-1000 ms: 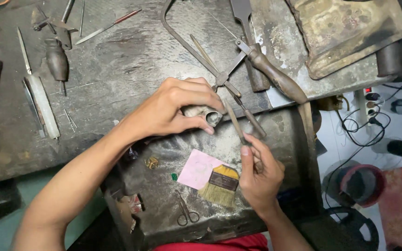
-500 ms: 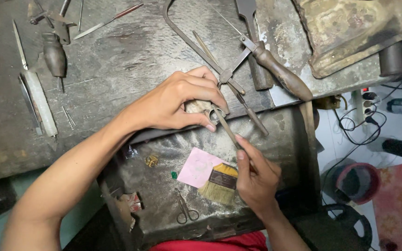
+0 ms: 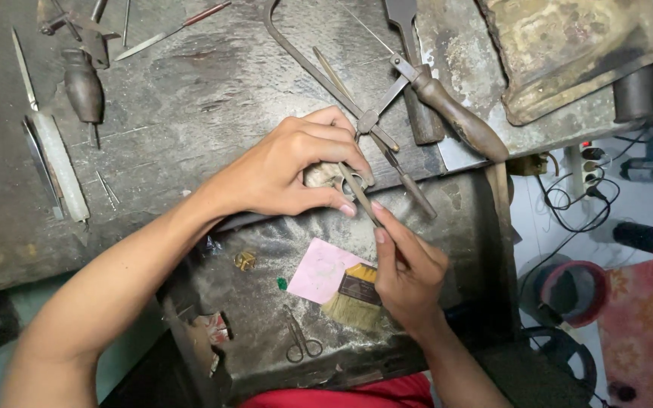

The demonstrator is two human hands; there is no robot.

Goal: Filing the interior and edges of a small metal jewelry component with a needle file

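Note:
My left hand (image 3: 296, 168) grips a small pale metal piece (image 3: 325, 175) against the front edge of the dark workbench (image 3: 190, 91). My right hand (image 3: 408, 272) pinches a thin metal file (image 3: 358, 195) whose tip lies against that piece, between my left fingertips. Both hands meet over a dark metal tray (image 3: 462, 249) set below the bench edge. In the tray lie a pink paper square (image 3: 317, 268), a small brush (image 3: 353, 298) partly under my right hand, small scissors (image 3: 300, 341), a small green stone (image 3: 282, 283) and a small gold-coloured bit (image 3: 245, 261).
On the bench lie a saw frame with a wooden handle (image 3: 447, 113), a white-handled tool (image 3: 58, 162), a dark wooden-handled graver (image 3: 85, 87), thin rods (image 3: 168, 30) and a worn metal pan (image 3: 568, 53). A power strip with cables (image 3: 587, 177) lies on the floor at the right.
My right hand has slid the file up and left toward the piece in my left hand, and the view has shifted slightly. My left hand keeps its grip.

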